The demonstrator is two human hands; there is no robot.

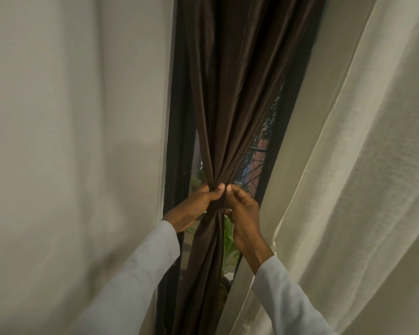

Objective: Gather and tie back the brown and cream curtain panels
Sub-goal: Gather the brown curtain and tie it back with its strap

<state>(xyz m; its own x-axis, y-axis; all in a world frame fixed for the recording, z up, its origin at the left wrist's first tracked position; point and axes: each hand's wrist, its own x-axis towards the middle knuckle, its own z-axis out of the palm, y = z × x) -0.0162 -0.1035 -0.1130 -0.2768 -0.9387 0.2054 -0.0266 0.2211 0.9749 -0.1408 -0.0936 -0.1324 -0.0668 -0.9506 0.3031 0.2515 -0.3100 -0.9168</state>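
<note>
The brown curtain panel (228, 93) hangs in the middle of the view, in front of a dark window frame (179, 141); it is drawn together into a narrow waist low in the scene, and below this waist it falls as one twisted rope of cloth. The left hand (191, 209) has its fingers curled round the waist from the left side; the right hand (243, 213) pinches the same bunch from the right, the thumb and fingertips closed on the cloth; the two hands almost touch. The cream curtain panel (348, 189) hangs loose on the right, apart from both hands; more pale cloth (70, 141) fills the left side. The brown cloth has a soft sheen and thin, sharp folds; I judge it light, limp and rather slippery, so the bunch may loosen if the grip is relaxed. The best place to hold is this tight waist. I cannot tell if a knot or tie is already there.
</note>
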